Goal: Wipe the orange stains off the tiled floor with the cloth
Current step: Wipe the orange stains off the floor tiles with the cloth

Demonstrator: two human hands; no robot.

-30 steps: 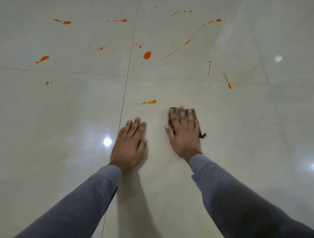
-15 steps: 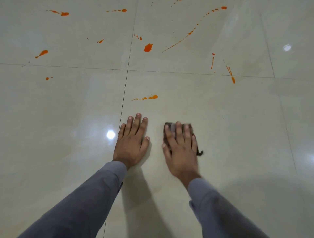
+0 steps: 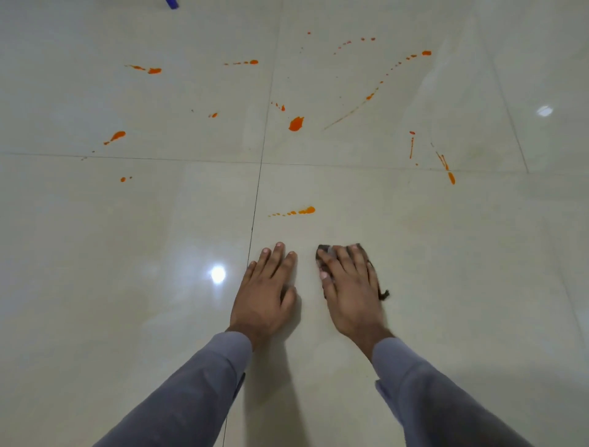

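My right hand (image 3: pixel 350 287) lies flat on a dark brown cloth (image 3: pixel 325 250), pressing it onto the glossy cream tiled floor (image 3: pixel 446 255); only the cloth's edges and a frayed corner show around my fingers. My left hand (image 3: pixel 266 293) rests flat on the tile beside it, fingers together, holding nothing. The nearest orange stain (image 3: pixel 302 211), a short streak of drops, lies just beyond my fingertips. Farther out are a larger orange blob (image 3: pixel 296 123), a long dotted trail (image 3: pixel 382 79) and several smaller splashes to the left and right.
A dark grout line (image 3: pixel 255 204) runs toward me, just left of my left hand, and crosses another grout line (image 3: pixel 191 160). A small blue object (image 3: pixel 172 3) peeks in at the top edge. Ceiling lights reflect off the tiles.
My right hand slid the cloth back toward me, away from the nearest streak, and now sits level with my left hand. The view has tipped up, showing more floor ahead.
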